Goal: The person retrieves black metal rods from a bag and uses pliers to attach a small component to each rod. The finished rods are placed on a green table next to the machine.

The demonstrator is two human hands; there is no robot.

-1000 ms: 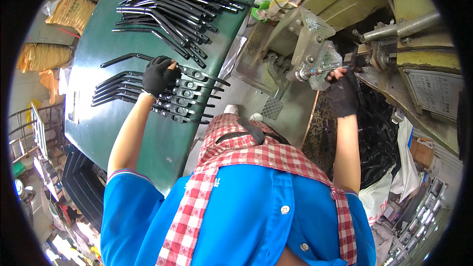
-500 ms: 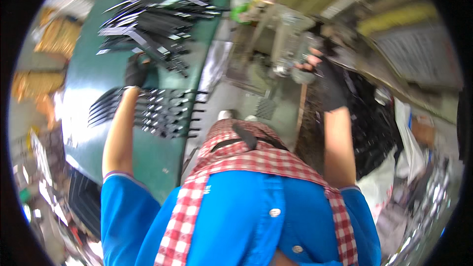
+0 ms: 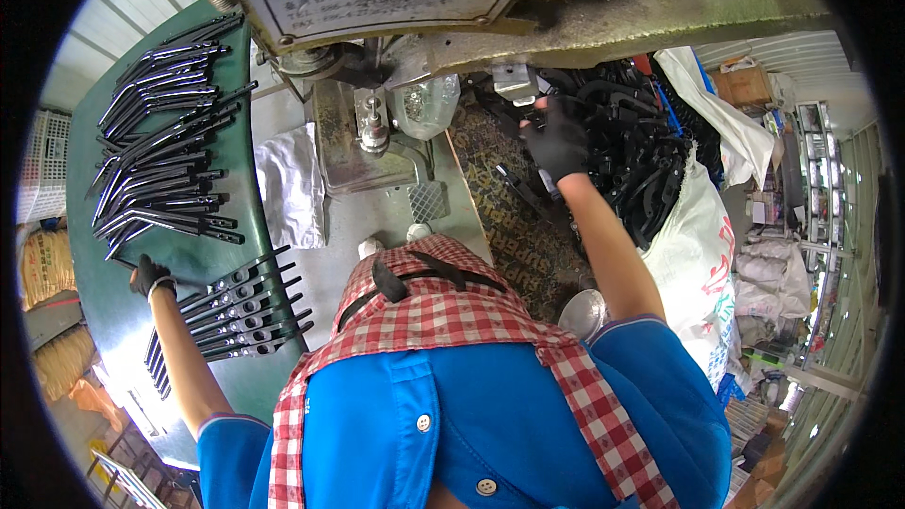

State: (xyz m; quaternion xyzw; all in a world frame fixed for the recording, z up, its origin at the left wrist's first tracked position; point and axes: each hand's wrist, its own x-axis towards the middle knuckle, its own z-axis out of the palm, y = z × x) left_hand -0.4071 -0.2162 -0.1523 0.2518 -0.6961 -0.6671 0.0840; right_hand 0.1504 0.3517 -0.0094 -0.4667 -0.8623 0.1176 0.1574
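My left hand (image 3: 154, 275), in a dark fingerless glove, is on the green table, close to the lower end of a pile of black bent tubes (image 3: 170, 212). Its fingers are curled, and whatever they hold, if anything, is hidden. Just below it lies a neat row of black rods with holed ends (image 3: 247, 306). My right hand (image 3: 556, 139), gloved the same way, reaches over the edge of a heap of black parts (image 3: 627, 127). Its bare fingertips are apart beside a small metal block (image 3: 514, 82), and I see nothing held in it.
A machine (image 3: 641, 14) with a plate hangs across the top. Below it stand a metal post (image 3: 373, 127) and a clear bag of small parts (image 3: 426, 106). A foot pedal (image 3: 429, 200) is near my shoes. A white sack (image 3: 693, 273) borders the heap, with a round bowl (image 3: 584, 313) nearby.
The view has swung, bringing the machine across the top, and is sharper. My left hand stays between the tube pile and rod row; my right hand stays by the black heap.
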